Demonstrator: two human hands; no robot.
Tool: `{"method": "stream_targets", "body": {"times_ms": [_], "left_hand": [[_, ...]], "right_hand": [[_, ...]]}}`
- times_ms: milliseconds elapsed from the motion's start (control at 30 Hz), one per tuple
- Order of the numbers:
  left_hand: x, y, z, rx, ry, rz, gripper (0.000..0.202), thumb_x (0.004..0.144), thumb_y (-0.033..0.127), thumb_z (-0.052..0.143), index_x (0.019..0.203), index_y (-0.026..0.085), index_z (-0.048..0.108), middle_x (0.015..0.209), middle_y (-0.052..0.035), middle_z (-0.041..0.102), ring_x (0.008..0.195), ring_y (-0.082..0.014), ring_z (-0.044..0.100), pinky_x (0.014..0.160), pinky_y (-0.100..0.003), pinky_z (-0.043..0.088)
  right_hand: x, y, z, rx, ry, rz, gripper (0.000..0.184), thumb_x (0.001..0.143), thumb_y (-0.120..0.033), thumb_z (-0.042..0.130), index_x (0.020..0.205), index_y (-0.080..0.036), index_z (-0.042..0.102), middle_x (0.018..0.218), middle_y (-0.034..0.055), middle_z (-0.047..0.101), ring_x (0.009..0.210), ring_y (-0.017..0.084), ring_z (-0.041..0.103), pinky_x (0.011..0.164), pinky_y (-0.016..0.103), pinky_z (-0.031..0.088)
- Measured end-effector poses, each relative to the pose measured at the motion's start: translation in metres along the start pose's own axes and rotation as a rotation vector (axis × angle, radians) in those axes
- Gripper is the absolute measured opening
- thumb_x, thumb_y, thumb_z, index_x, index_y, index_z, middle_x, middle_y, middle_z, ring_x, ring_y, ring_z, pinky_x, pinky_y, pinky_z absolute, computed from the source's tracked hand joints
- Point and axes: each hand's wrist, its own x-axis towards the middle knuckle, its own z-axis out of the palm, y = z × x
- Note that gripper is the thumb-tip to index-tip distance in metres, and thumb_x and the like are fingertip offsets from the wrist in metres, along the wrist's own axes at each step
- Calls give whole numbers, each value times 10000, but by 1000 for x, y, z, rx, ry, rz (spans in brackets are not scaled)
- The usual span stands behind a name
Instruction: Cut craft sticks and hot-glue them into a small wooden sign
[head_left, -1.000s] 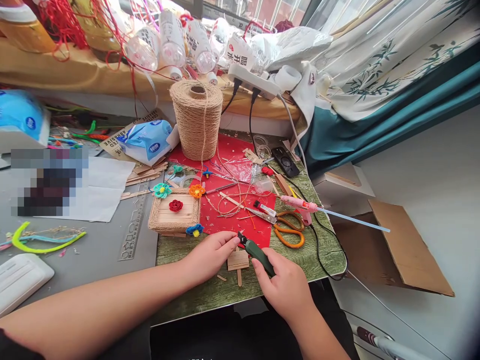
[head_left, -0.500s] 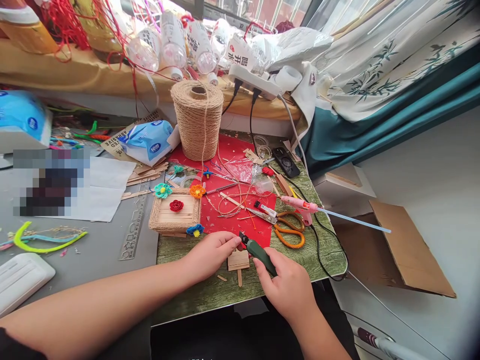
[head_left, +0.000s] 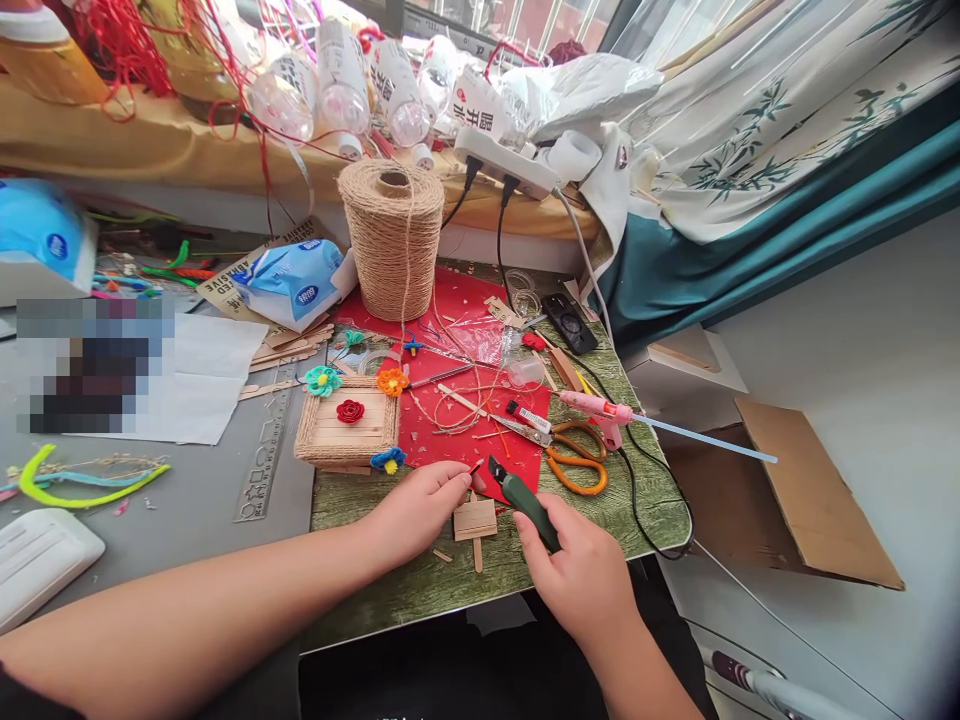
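My left hand [head_left: 435, 505] is closed in a pinch above the green-grained tabletop. A thin dark bit [head_left: 476, 467] sticks out at its fingertips, too small to name. Wrapped in my right hand [head_left: 581, 565] is a dark green-handled cutting tool [head_left: 531, 510] with a black head; I cannot make out whether it is pliers or a knife. Its tip points at the left fingertips, slightly apart from them. Just below lies a small wooden-stick sign [head_left: 475, 520]. Left of my hands sits a stick box [head_left: 349, 425] edged with twine, bearing a red rose and coloured flowers.
Orange-handled scissors [head_left: 577, 460] and a pink glue gun [head_left: 600, 407] with its cord lie to the right. Behind stand a large twine spool [head_left: 391, 245] and a blue tissue pack [head_left: 289, 280]. A clear ruler [head_left: 264, 460] lies left; a cardboard box [head_left: 810, 500] stands beyond the table's right edge.
The cutting tool has moved slightly right and away from my left fingertips, opening a small gap. My left hand keeps its pinch, and the dark bit at its fingertips now shows.
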Motion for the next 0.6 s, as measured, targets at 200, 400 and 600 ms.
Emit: {"method": "stream_targets", "body": {"times_ms": [200,400,600], "left_hand": [[1,-4,0,15,-14,40,334,1002,441,510,1032,181,717,1029,-44,736,955,-210,642,854,-287,493],[2,-4,0,31,-22,38,346,1005,444,500,1057,185,723,1078,-55,748,1020,-233,657,929,-325,489],[3,-3,-1,36,-17,25,356,1003,467,492,1012,185,709,1016,-46,732,967,-224,645,881,-315,483]], "right_hand": [[-1,-7,2,24,-70,6,273,1047,-452,523,1050,-232,686,799,13,728,715,213,704,637,295,436],[1,-5,-1,18,-78,32,277,1047,-460,520,1067,-247,694,811,1,733,712,205,706,626,292,428],[5,2,0,-64,-26,15,282,1050,-459,515,1038,-236,686,813,18,739,705,221,707,616,304,411]]}}
